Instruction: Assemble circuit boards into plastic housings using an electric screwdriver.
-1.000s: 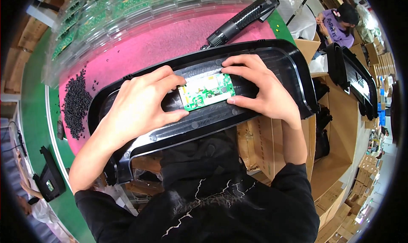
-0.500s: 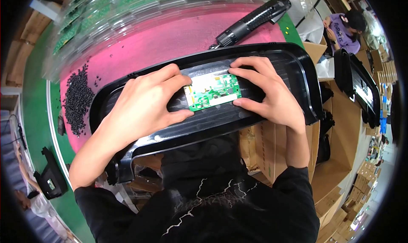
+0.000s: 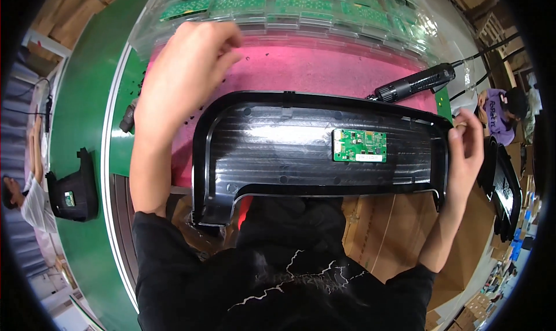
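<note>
A long black plastic housing (image 3: 289, 157) lies across my lap and the bench edge, its hollow side up. Inside it, right of the middle, rests a green circuit board (image 3: 360, 146) with a white connector at its left end; neither hand touches it. My left hand (image 3: 194, 65) is raised over the left part of the pink mat (image 3: 324, 65), fingers loosely curled, thumb apart, nothing visible in them. Its forearm hides most of a pile of small black pieces (image 3: 143, 79). My right hand (image 3: 468, 146) grips the housing's right end.
A black electric screwdriver (image 3: 417, 83) with a cable lies beyond the housing. Clear plastic trays (image 3: 289, 27) of green boards stand at the back. Another housing (image 3: 75, 186) is on the green bench at left, more (image 3: 501, 192) at right. A cardboard box (image 3: 399, 232) is below. Two people sit nearby.
Both hands have let go of the circuit board, which stays in the housing. My left hand has moved up and away over the mat; my right hand has moved to the housing's right end.
</note>
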Tool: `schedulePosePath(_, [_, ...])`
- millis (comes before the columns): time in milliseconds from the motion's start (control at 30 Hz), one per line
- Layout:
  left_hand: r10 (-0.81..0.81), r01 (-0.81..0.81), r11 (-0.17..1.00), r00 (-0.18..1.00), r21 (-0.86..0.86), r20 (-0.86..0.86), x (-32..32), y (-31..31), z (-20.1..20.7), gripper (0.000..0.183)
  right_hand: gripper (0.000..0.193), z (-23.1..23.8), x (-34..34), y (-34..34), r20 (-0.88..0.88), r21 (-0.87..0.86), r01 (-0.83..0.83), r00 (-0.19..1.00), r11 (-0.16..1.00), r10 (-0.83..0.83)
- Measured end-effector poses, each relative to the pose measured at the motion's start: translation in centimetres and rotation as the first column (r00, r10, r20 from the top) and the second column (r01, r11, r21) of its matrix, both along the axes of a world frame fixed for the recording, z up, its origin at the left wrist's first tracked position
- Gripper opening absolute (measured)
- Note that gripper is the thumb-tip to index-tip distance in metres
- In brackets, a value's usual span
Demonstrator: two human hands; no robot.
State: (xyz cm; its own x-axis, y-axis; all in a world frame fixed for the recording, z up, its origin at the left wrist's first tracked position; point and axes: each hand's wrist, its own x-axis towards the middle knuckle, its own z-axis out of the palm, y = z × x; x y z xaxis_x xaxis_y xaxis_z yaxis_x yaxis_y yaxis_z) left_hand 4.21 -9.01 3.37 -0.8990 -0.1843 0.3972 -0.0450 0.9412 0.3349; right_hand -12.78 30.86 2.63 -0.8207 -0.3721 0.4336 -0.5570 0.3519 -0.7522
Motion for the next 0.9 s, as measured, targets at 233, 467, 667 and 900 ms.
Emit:
schedulePosePath(233, [0.038,-0.060,0.997,0.939,0.053,0.341,-0.5,-3.6,-4.6,0.031,0.054,2.4,-9.5,-0.8,0.261,0.254,0.112,0.948,0.961,-0.180])
schedulePosePath(467, [0.079,-0.143,0.980,0.919,0.139,0.387,-2.2,-4.0,-5.3,0.019,0.049,1.9,-12.0,-6.9,0.427,-0.101,0.153,0.899,0.983,-0.096])
schedulePosePath(667, [0.055,-0.074,0.996,0.958,0.056,0.281,-1.3,-4.1,-5.4,0.010,0.031,1.7,-6.8,-12.4,0.168,-0.535,-0.194,0.930,0.822,0.328])
schedulePosePath(900, [-0.035,0.035,0.969,0.999,0.246,-0.006,-3.2,-3.9,-3.5,0.011,0.052,2.5,-3.9,-13.1,0.185,-0.774,-0.233,0.807,0.589,0.561])
